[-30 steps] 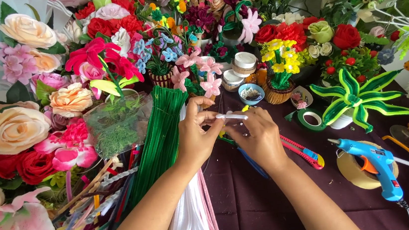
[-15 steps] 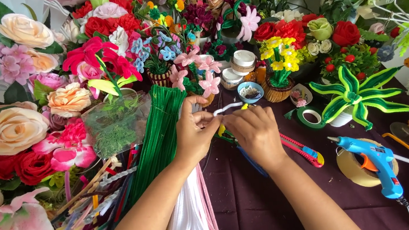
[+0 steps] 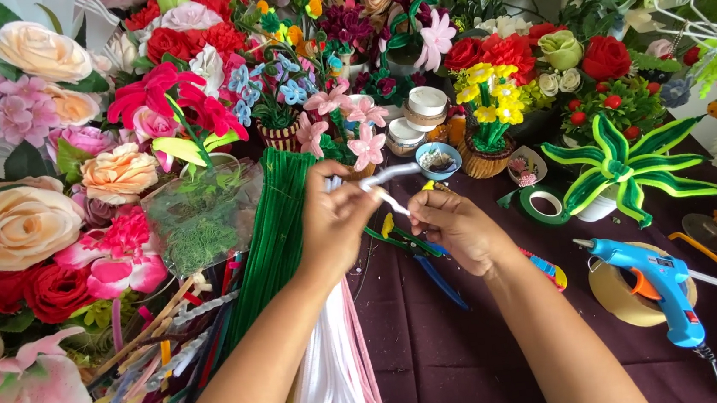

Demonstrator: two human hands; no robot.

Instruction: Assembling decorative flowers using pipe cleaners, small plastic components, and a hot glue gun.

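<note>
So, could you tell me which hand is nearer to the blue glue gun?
Right. The right hand sits left of the blue glue gun, with only tabletop between; the left hand lies farther left, beyond it.

Bright, even daylight; soft shadows; colours vivid; sharp focus, slight wide-angle edge distortion.

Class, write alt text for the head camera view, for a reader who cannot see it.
Two bare hands, left hand and right hand, bend a white pipe cleaner between them over a dark table. Bundles of green pipe cleaners and white pipe cleaners lie below, artificial flowers crowd around, and a blue glue gun rests at right.
</note>
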